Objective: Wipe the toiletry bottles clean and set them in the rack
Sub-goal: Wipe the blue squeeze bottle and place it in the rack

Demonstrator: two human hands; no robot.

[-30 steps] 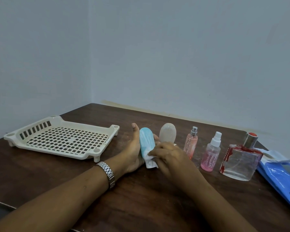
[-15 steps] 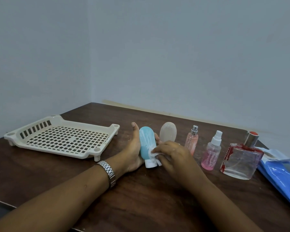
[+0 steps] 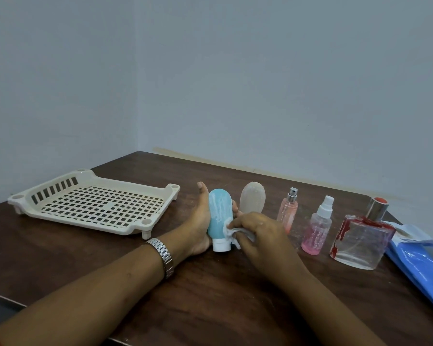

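Head view: crumpled white wipe (image 3: 231,230), pinched in right hand (image 3: 258,232), now bunched at lower 3 o'clock side of pale blue plastic squeeze bottle (image 3: 219,213), white cap (image 3: 220,245) uncovered since a second ago. Bottle: white-streaked, cap-down, gripped by left hand (image 3: 198,224), at 3 o'clock of cream perforated rack (image 3: 106,204).

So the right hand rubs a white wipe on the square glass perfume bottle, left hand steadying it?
No: the head view shows the right hand rubbing the white wipe on the pale blue plastic tube bottle; the left hand steadies that.
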